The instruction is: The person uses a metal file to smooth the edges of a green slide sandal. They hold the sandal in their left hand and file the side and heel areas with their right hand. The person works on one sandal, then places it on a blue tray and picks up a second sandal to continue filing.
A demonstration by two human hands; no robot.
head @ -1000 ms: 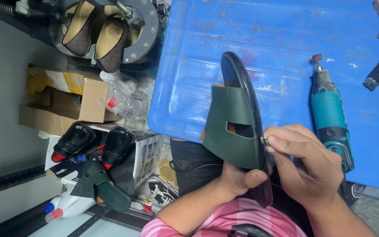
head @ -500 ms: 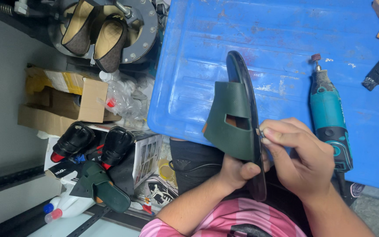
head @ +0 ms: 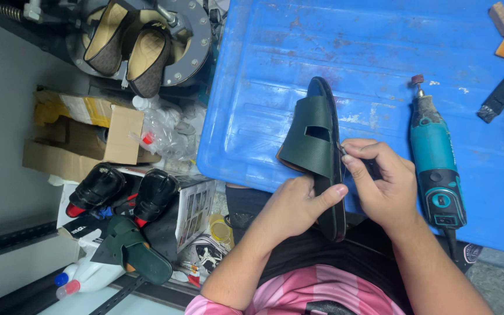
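My left hand (head: 298,204) gripping the green sandal (head: 316,146) on edge over the blue desk (head: 368,52), my right hand (head: 383,181) pinching its strap edge, teal rotary tool (head: 435,163) just beside.

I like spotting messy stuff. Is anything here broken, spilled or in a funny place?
Nothing looks broken or spilled. The green sandal is held on its edge by the left hand while the right hand pinches its rim. Its matching green sandal lies apart on the cluttered floor beside the black shoes.
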